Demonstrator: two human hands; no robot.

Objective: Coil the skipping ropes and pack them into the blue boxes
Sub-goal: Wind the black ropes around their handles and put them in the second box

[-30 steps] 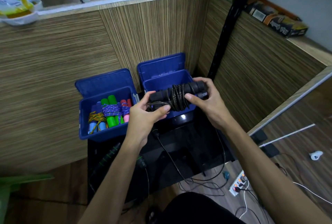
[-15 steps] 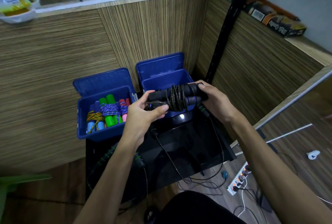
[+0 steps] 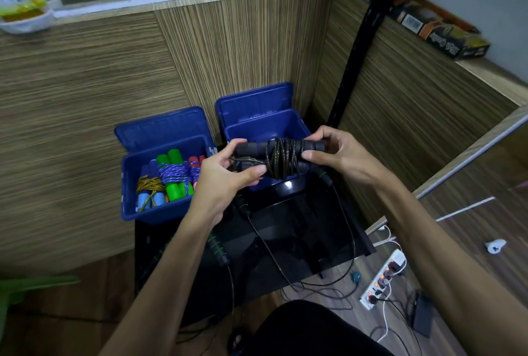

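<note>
A black skipping rope (image 3: 281,160), its cord wound round its two handles, is held level in front of the right blue box (image 3: 265,129). My left hand (image 3: 228,175) grips its left end and my right hand (image 3: 334,152) grips its right end. The right box stands open and its inside is mostly hidden behind the bundle. The left blue box (image 3: 128,184) is open and holds several coiled ropes with green, light blue and red handles. More black ropes with green-ringed handles (image 3: 218,250) lie uncoiled on the black table (image 3: 303,230).
Wooden partition walls close in behind and to the right. A black pole (image 3: 357,41) rises behind the right box. On the floor at the right lie a power strip (image 3: 383,278), cables and a white plug (image 3: 495,245). Cartons sit on the right ledge.
The bundle has stayed in front of the right box. My right hand has shifted its hold along the right end of the handles. The view has moved slightly.
</note>
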